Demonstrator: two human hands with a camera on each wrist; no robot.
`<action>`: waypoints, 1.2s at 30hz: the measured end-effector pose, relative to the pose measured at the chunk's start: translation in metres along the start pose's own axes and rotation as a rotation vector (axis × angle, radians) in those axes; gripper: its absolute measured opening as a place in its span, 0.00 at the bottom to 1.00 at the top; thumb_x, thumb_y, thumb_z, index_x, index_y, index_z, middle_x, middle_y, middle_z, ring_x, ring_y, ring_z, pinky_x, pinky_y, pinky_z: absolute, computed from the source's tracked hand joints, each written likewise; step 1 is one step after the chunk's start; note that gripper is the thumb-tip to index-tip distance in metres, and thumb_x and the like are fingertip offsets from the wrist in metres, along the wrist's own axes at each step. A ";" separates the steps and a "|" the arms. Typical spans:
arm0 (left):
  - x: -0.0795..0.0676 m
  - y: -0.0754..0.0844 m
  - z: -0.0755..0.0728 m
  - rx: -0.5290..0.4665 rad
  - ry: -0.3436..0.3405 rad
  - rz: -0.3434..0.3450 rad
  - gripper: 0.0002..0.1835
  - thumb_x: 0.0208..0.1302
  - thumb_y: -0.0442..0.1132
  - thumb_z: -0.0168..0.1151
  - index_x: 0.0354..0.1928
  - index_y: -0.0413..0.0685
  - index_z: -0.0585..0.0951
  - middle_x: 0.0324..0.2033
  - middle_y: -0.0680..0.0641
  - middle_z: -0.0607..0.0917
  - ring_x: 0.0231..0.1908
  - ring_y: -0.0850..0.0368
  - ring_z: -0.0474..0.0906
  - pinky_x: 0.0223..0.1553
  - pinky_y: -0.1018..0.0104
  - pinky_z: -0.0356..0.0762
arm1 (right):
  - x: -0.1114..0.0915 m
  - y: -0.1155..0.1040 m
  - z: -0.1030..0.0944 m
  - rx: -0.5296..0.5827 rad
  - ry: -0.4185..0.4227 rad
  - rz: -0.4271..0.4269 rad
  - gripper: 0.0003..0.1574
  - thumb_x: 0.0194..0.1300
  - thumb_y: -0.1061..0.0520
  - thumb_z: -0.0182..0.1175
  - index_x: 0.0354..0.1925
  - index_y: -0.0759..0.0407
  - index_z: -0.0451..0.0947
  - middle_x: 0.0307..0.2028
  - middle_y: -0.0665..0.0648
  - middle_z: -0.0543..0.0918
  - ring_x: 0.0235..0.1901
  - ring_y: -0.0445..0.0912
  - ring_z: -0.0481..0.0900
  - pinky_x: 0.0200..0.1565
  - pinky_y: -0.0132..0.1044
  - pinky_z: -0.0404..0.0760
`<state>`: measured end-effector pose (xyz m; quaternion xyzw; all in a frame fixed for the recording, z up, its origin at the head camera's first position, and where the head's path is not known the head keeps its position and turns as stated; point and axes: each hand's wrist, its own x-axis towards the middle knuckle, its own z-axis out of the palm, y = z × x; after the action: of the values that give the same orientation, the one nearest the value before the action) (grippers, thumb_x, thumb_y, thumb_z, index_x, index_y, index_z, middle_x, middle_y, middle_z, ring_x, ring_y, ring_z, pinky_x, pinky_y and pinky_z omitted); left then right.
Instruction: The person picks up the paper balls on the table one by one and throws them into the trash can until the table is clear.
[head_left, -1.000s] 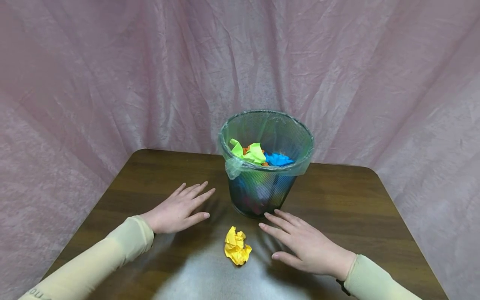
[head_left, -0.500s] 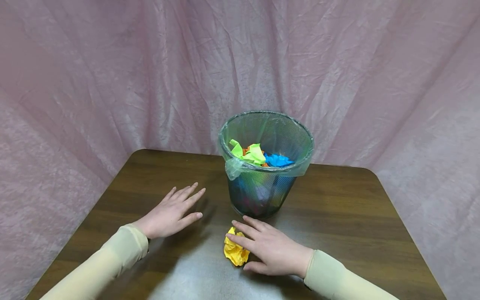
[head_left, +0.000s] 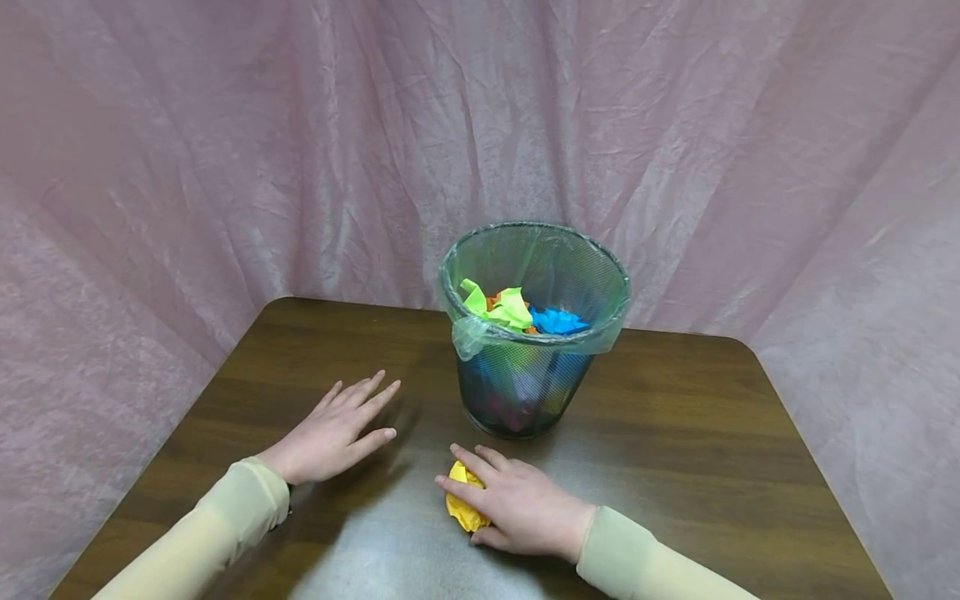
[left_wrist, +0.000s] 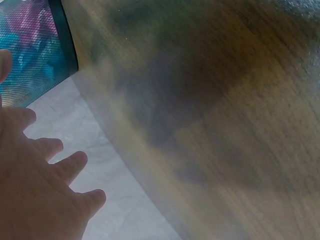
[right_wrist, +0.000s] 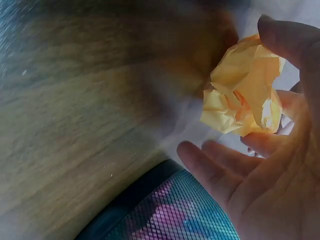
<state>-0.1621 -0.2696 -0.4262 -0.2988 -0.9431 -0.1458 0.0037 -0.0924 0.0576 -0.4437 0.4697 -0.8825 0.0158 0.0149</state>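
Observation:
In the head view my right hand (head_left: 517,504) lies over a crumpled ball of yellow paper (head_left: 465,500) on the wooden table. From the right wrist view, the paper ball (right_wrist: 245,90) sits between the thumb and the fingers, the thumb tip right at one edge and fingers along the other side. Part of the ball is hidden under the hand. My left hand (head_left: 330,433) hovers above the table to the left, fingers spread and holding nothing. Just beyond both hands stands a mesh wastebasket (head_left: 517,392) with a translucent green liner.
Inside the wastebasket are crumpled papers: light green (head_left: 510,308), blue (head_left: 557,321) and some orange. The brown table (head_left: 675,417) has rounded far corners. A pink curtain (head_left: 375,150) hangs behind and around it.
My right hand has moved left from beside the wastebasket's base onto the yellow paper ball, its fingers coming around it. The left hand has drawn back slightly toward the lower left.

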 end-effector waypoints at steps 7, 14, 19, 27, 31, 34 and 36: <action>0.001 0.003 0.001 -0.013 0.009 0.015 0.39 0.76 0.65 0.50 0.82 0.59 0.56 0.80 0.45 0.52 0.77 0.40 0.52 0.73 0.34 0.42 | 0.008 -0.005 -0.001 0.015 -0.018 0.020 0.46 0.64 0.36 0.69 0.76 0.40 0.67 0.75 0.58 0.64 0.61 0.50 0.75 0.53 0.41 0.81; 0.001 0.003 0.003 -0.015 -0.001 0.018 0.40 0.76 0.66 0.48 0.82 0.58 0.55 0.80 0.46 0.51 0.77 0.41 0.52 0.73 0.34 0.43 | 0.016 -0.007 0.000 -0.018 0.027 -0.012 0.39 0.57 0.38 0.75 0.65 0.41 0.76 0.60 0.51 0.76 0.42 0.44 0.77 0.37 0.34 0.79; 0.001 0.003 0.005 -0.021 -0.010 0.014 0.40 0.76 0.66 0.49 0.82 0.57 0.56 0.80 0.45 0.51 0.77 0.42 0.52 0.73 0.33 0.44 | 0.022 -0.007 -0.001 -0.008 0.037 -0.040 0.31 0.54 0.40 0.78 0.54 0.42 0.81 0.53 0.47 0.78 0.36 0.42 0.75 0.34 0.32 0.77; 0.001 0.005 0.009 -0.028 0.000 0.027 0.40 0.76 0.66 0.47 0.81 0.55 0.57 0.80 0.45 0.52 0.77 0.42 0.52 0.73 0.34 0.45 | 0.027 -0.014 -0.002 -0.027 0.049 -0.071 0.21 0.51 0.46 0.80 0.42 0.43 0.83 0.46 0.45 0.79 0.35 0.41 0.76 0.35 0.31 0.78; 0.001 0.005 0.011 -0.036 0.000 0.032 0.40 0.76 0.66 0.48 0.81 0.55 0.58 0.80 0.44 0.52 0.77 0.43 0.51 0.73 0.34 0.45 | 0.030 -0.017 0.000 -0.050 0.064 -0.109 0.16 0.52 0.47 0.80 0.36 0.42 0.83 0.45 0.43 0.80 0.34 0.39 0.75 0.35 0.28 0.76; 0.001 0.005 0.011 -0.040 0.000 0.035 0.40 0.76 0.66 0.48 0.81 0.54 0.58 0.80 0.44 0.52 0.77 0.44 0.51 0.73 0.34 0.45 | 0.031 -0.018 0.000 -0.044 0.069 -0.119 0.14 0.53 0.46 0.80 0.34 0.41 0.83 0.46 0.43 0.81 0.34 0.39 0.75 0.35 0.27 0.75; 0.001 0.006 0.011 -0.047 -0.002 0.036 0.39 0.77 0.65 0.48 0.81 0.54 0.58 0.80 0.44 0.52 0.77 0.44 0.51 0.73 0.34 0.45 | 0.032 -0.018 0.000 -0.039 0.069 -0.123 0.14 0.53 0.47 0.80 0.34 0.41 0.84 0.46 0.43 0.81 0.34 0.39 0.75 0.36 0.27 0.75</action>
<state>-0.1591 -0.2614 -0.4352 -0.3157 -0.9340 -0.1674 -0.0016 -0.0951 0.0209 -0.4425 0.5217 -0.8512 0.0140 0.0554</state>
